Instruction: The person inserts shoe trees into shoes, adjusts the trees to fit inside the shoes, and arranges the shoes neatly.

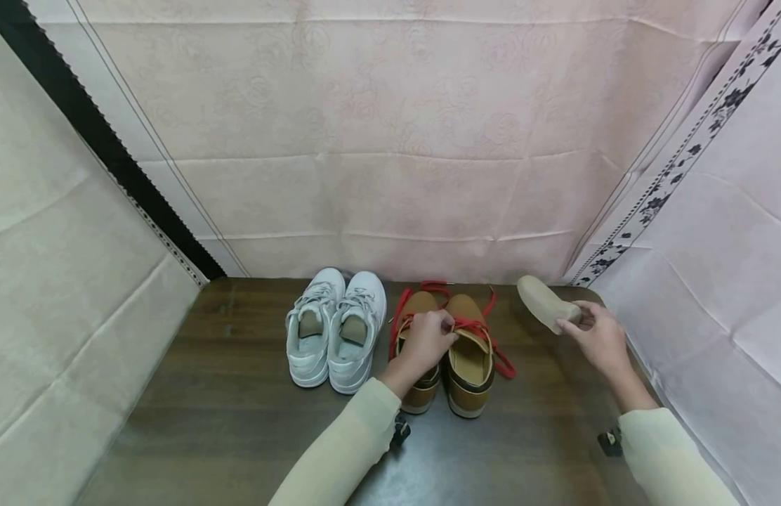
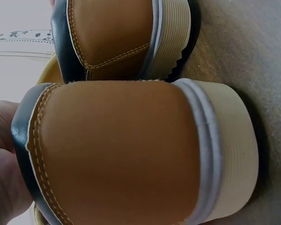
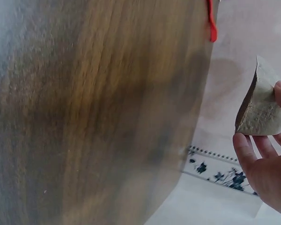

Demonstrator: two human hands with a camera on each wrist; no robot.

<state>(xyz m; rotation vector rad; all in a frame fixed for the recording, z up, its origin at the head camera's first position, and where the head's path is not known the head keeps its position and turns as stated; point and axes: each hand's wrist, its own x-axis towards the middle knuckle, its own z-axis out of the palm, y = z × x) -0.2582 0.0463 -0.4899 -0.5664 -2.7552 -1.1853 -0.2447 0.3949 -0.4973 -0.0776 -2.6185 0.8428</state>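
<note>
A pair of brown shoes with red laces stands on the wooden surface. My left hand (image 1: 425, 342) reaches over the left brown shoe (image 1: 418, 400), hiding much of it. Its thumb and fingers pinch the tongue of the right brown shoe (image 1: 468, 401) by the red laces (image 1: 471, 326); the exact contact is small. From the left wrist, a tan heel (image 2: 117, 150) covers most of the fingers. Off to the right, my right hand (image 1: 595, 336) holds a beige molded shoe insert (image 1: 543, 302) by its near end, above the surface. The insert's curved shell (image 3: 262, 105) appears between thumb and fingers.
White sneakers (image 1: 336, 337) stand side by side left of the brown shoes, with tan patches inside their openings. The dark wooden surface (image 1: 239, 422) meets pale cloth (image 1: 397, 197) at the back and both sides. A floral border (image 1: 656, 204) runs along the right cloth.
</note>
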